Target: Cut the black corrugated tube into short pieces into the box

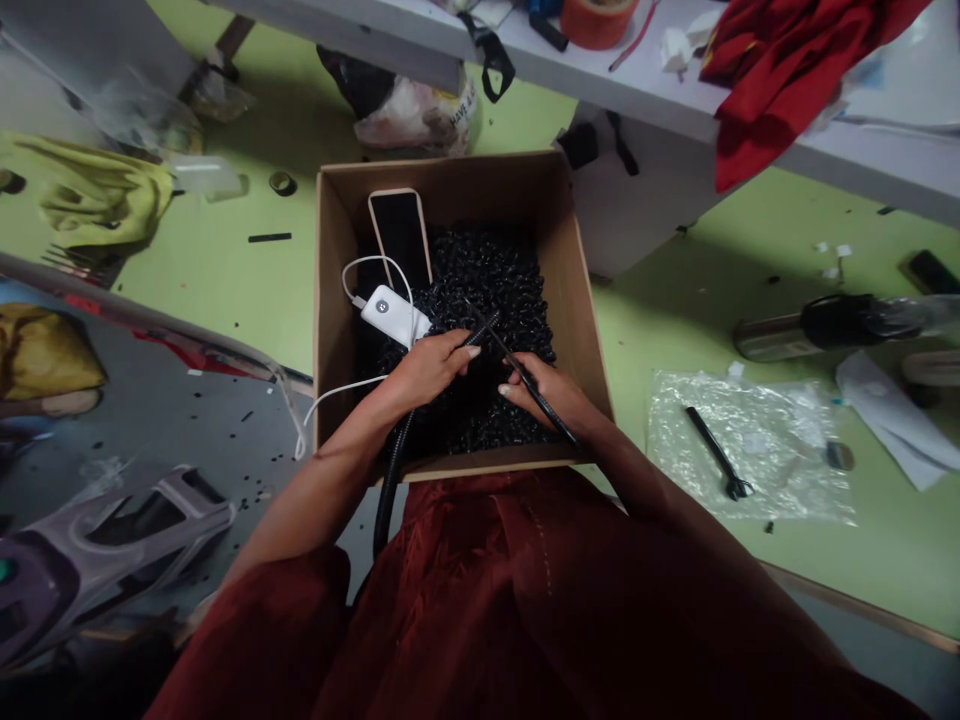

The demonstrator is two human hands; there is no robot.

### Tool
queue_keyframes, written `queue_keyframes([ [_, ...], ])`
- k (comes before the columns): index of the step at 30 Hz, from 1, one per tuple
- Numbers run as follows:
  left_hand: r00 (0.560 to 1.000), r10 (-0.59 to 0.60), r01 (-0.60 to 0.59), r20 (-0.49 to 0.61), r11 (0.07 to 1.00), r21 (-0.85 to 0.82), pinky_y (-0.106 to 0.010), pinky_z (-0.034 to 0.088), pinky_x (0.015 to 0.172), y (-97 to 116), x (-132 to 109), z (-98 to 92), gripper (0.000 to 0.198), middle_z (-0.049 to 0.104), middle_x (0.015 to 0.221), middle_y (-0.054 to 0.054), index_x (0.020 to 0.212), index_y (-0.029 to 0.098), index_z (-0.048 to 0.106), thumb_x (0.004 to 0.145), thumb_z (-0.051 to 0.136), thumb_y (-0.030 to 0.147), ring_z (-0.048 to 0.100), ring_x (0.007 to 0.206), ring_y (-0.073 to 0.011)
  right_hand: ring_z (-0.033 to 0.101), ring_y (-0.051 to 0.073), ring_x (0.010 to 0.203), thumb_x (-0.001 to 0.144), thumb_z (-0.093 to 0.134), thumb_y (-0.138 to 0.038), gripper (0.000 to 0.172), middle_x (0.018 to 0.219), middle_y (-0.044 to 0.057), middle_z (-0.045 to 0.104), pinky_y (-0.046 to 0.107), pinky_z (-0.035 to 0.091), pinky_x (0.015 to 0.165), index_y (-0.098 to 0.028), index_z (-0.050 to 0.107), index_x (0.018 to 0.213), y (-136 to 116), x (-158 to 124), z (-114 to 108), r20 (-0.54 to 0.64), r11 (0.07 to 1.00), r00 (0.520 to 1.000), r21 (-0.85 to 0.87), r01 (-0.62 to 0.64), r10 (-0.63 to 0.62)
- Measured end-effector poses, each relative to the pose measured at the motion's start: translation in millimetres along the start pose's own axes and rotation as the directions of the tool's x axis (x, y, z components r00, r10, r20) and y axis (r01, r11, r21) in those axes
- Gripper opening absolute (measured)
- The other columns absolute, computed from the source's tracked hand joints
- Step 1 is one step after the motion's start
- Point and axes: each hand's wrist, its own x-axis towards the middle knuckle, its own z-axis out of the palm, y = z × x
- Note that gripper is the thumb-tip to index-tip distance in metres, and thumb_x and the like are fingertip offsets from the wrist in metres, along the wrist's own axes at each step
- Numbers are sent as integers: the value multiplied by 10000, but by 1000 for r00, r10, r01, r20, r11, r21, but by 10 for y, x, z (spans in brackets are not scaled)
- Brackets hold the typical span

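A cardboard box [581, 290] sits in front of my lap, filled with small black parts [495, 270]. My left hand [427, 365] is closed around a black flexible tube [395, 470] that runs down over the box's near edge. My right hand [551, 390] grips a thin black rod [517, 365] that slants up to the left and crosses the tube's tip above the parts. A phone [400, 235] leans against the box's far wall. A white power bank [394, 313] with a white cable lies beside my left hand.
A plastic bag [750, 440] with a black tool [716, 455] lies on the green floor at the right. A white table [675, 100] with red cloth [780, 70] and a tape roll stands behind the box. A yellow cloth [97, 195] and a grey plastic piece [112, 540] lie at the left.
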Motion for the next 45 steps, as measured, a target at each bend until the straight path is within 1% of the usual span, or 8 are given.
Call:
queue_keyframes([
  [4,1000,27,-27,6,996,86,-234,337,594,-6,-3,-7,193,508,568,6,683,177,575,859,505,216,463,575,-115,626,234,906,827,536,-441,452,1010,83,661,353,471,783,-198,501,1207,9,12,14,6,1000,1000,16,23,-23],
  [10,999,14,-22,53,985,171,-243,355,621,-19,9,-9,186,523,619,9,747,170,553,877,458,264,477,599,-116,628,239,960,873,479,-351,289,1071,96,659,351,455,836,-194,519,1111,18,15,21,24,998,1000,-68,13,-12],
  [14,996,-27,9,81,977,215,-251,364,633,-13,16,-12,209,511,629,15,737,169,522,883,427,286,471,609,-117,633,230,913,857,460,-262,247,1008,84,666,323,452,794,-196,518,1088,31,22,27,29,993,1000,-121,7,-3],
  [18,994,-63,41,89,974,225,-259,359,635,-17,24,-1,225,497,619,12,691,174,490,879,423,278,457,603,-118,633,223,833,851,429,-235,234,939,71,666,299,440,726,-204,519,1066,44,29,33,43,986,999,-168,-5,12],
  [27,991,-98,77,94,975,207,-255,337,599,-114,65,36,239,492,600,11,660,181,467,880,421,263,448,579,-117,619,210,733,834,421,-203,222,816,52,660,277,406,662,-214,526,1029,100,41,72,36,977,999,-215,3,5],
  [34,988,-123,101,89,971,217,-249,328,587,-150,78,51,249,483,577,18,658,182,471,883,419,276,438,561,-113,616,203,705,848,413,-223,215,812,59,665,267,391,646,-208,523,1032,142,55,85,59,961,998,-275,6,11],
  [41,983,-162,137,82,958,252,-255,326,594,-187,100,67,271,464,548,21,636,185,473,876,421,300,427,545,-117,615,200,674,856,416,-238,236,737,48,656,250,375,623,-214,520,1067,115,64,79,96,932,991,-360,-49,89],
  [45,978,-189,161,84,951,265,-256,320,583,-172,101,63,262,478,553,16,637,184,479,870,421,289,428,540,-118,617,204,664,861,414,-236,245,735,56,655,251,367,612,-213,522,1079,87,60,76,107,915,989,-401,-52,104],
])
